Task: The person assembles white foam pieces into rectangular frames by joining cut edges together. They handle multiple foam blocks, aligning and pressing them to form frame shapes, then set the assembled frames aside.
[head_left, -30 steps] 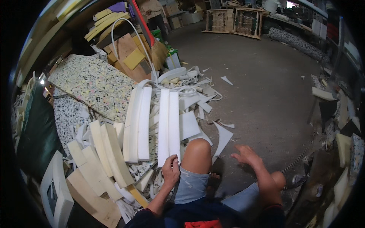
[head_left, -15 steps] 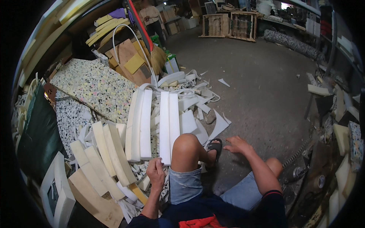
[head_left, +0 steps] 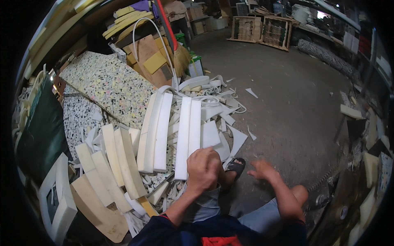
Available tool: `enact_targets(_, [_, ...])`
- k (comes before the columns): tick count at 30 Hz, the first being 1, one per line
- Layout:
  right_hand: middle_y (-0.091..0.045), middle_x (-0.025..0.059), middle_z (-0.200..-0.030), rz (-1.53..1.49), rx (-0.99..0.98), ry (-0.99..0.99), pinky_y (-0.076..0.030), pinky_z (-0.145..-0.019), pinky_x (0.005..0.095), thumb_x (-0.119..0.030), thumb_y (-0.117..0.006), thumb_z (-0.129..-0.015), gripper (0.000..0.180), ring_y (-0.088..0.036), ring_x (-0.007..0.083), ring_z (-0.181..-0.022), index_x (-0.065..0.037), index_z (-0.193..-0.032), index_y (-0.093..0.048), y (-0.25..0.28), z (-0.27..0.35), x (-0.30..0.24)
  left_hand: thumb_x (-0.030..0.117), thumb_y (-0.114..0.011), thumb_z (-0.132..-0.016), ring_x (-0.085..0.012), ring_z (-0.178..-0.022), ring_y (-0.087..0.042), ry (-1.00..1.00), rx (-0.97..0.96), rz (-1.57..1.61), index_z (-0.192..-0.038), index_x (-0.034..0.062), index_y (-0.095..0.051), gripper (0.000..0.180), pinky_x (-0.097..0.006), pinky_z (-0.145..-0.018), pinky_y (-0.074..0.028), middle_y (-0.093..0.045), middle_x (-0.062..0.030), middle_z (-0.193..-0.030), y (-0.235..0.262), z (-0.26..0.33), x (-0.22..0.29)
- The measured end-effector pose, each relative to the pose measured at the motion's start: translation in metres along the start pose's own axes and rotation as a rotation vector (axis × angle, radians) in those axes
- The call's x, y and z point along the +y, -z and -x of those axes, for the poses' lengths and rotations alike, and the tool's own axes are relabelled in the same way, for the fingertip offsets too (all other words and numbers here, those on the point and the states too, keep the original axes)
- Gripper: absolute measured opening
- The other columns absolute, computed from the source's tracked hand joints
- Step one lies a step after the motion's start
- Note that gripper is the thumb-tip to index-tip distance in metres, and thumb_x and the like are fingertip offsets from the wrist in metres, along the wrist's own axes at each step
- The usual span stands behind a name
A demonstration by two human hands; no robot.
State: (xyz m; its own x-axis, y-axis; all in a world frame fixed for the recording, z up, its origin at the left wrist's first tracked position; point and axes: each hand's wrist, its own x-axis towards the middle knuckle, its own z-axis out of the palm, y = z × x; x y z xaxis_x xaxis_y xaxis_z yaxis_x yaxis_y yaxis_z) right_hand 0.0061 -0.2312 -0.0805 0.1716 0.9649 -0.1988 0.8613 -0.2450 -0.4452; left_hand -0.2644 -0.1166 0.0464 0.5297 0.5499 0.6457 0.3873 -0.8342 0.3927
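– What are your hands doing?
– My left hand (head_left: pixel 204 170) is up in front of my bent leg, fingers curled in toward the palm. I can't tell whether anything thin is pinched in there; the back of the hand hides it. My right hand (head_left: pixel 264 169) hangs over the floor (head_left: pixel 287 115), fingers spread, with nothing between them, near my sandal (head_left: pixel 235 166).

– And the foam nearest you?
– Two long white foam strips (head_left: pixel 183 135) lie side by side, their near ends just left of my left hand. I can't say whether my knuckles brush them. Left of that pair is another white strip (head_left: pixel 163 131), lying against cream strips (head_left: pixel 145 135), and loose foam scraps (head_left: pixel 210 133) spread on the other side.

– Heavy, would you guess?
– Light, I'd say, for all their length. They look like foam through and through: soft enough to dent under a thumb, a bit springy, and likely to droop if I held only one end. I'd expect a dry surface that doesn't slip much.

– Where would you hold one?
– Around the middle, flat across both long sides, so that the ends balance. Fingers broad, not tips: a hard pinch might mark it, and a sharp tug at a corner could tear it. The near end is handiest, but there I'd want my other palm underneath.
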Motion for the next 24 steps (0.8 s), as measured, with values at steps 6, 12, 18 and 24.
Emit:
enact_targets(6, [-0.066,0.0269,-0.122,-0.040,-0.029,-0.003,-0.049,-0.100,0.0496,-0.044,-0.070,-0.090,0.060,-0.061,0.0442,-0.118,-0.002,-0.132,-0.060,0.005,0.005,-0.006,0.032,-0.080,-0.079,-0.0310,-0.120,-0.060,-0.130,-0.027,-0.100,-0.109,0.0083,-0.072,0.038,-0.052,-0.103,-0.042,-0.069,-0.0086,-0.121,-0.001,0.003,-0.002])
enact_targets(12, [-0.067,0.0257,-0.121,-0.034,-0.077,-0.064,-0.050,-0.099,0.0504,-0.043,-0.070,-0.091,0.058,-0.062,0.0440,-0.117,-0.004,-0.133,-0.060,0.012,0.009,-0.016,0.025,-0.078,-0.083,-0.0295,-0.120,-0.061,0.013,-0.071,0.022,-0.104,0.0063,-0.072,0.029,-0.046,-0.106,-0.043,-0.069,-0.0104,-0.121,0.003,0.002,-0.021])
enact_targets(18, [-0.068,0.0252,-0.121,-0.012,-0.067,-0.022,-0.050,-0.099,0.0508,-0.041,-0.070,-0.091,0.055,-0.062,0.0433,-0.117,-0.005,-0.132,-0.060,0.006,0.008,-0.019,0.021,-0.058,-0.102,-0.0233,-0.125,-0.059,0.362,-0.247,0.562,-0.131,0.0019,-0.065,0.035,-0.034,-0.109,-0.043,-0.064,-0.0152,-0.135,0.011,0.000,-0.081])
enact_targets(24, [-0.068,0.0251,-0.120,-0.002,-0.086,-0.019,-0.050,-0.099,0.0511,-0.042,-0.069,-0.091,0.055,-0.063,0.0430,-0.117,-0.006,-0.131,-0.061,0.001,0.006,-0.018,0.037,-0.045,-0.108,-0.0233,-0.126,-0.057,0.532,-0.333,0.717,-0.140,0.0003,-0.057,0.050,-0.035,-0.110,-0.041,-0.062,-0.0145,-0.136,0.007,-0.001,-0.093])
